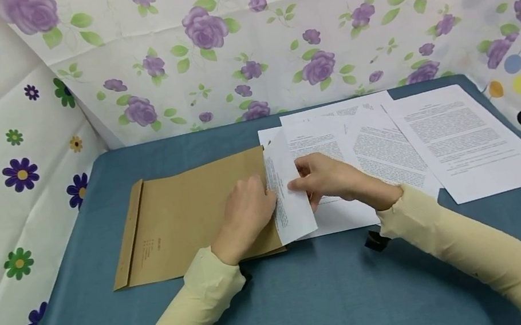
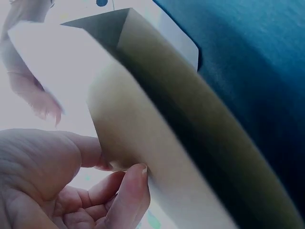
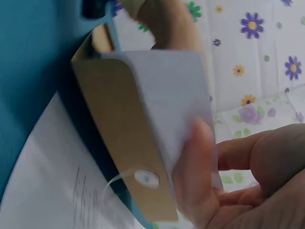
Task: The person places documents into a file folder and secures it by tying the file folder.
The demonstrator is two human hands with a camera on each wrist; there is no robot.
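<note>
A brown paper envelope (image 1: 195, 209) lies on the table with its mouth to the right. The left hand (image 1: 247, 208) pinches the envelope's near layer at the mouth, and the left wrist view shows the envelope (image 2: 128, 114) gaping there. Out of the mouth sticks a white printed sheet (image 1: 292, 209); how far it reaches inside is hidden. The right hand (image 1: 328, 176) holds that sheet by its right edge, thumb on the near face. In the right wrist view, a white button (image 3: 147, 178) with a string shows on the envelope's brown flap (image 3: 114, 114).
Several printed sheets (image 1: 385, 158) overlap on the table behind the right hand. One more sheet (image 1: 477, 147) lies at the far right. Blue cloth covers the table (image 1: 306, 305), and flowered cloth hangs (image 1: 273, 55) along the back and left.
</note>
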